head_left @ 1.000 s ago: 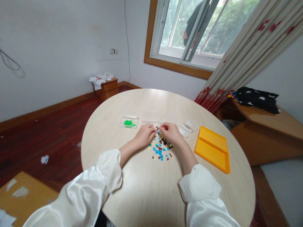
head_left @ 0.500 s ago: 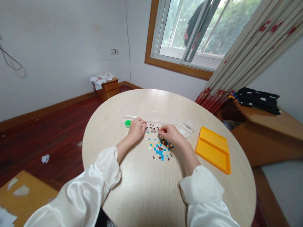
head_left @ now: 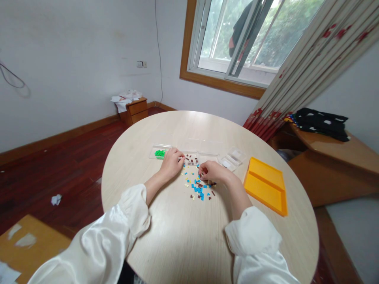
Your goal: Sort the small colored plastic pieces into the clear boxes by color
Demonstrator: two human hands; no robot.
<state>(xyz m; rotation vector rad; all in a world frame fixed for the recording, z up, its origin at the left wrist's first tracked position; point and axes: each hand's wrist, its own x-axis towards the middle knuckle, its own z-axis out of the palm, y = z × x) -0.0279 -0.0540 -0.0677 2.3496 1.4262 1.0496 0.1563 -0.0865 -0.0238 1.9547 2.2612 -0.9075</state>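
Observation:
My left hand (head_left: 172,163) is closed at the left end of a clear plastic box (head_left: 197,161), its fingertips curled against the edge. Small brown building bricks (head_left: 192,159) lie inside that box. Low over a loose heap of tiny blue, brown, yellow and cream bricks (head_left: 198,189) is my right hand (head_left: 213,172). Its thumb and fingers are pinched together, and whatever they hold is too small to name. Part of the heap is hidden under this hand. Left of my left hand, another clear box (head_left: 152,154) contains bright green bricks (head_left: 160,153).
An open clear box (head_left: 209,156) stands behind my right hand, with a clear lidded case (head_left: 232,159) beside it. A yellow divided tray (head_left: 265,185) lies on the right of the round wooden table (head_left: 177,244). Past the table's right edge is a wooden desk (head_left: 331,165).
My right hand has moved from the box's near edge slightly down over the brick heap. My left hand stays by the box, showing more of the green bricks.

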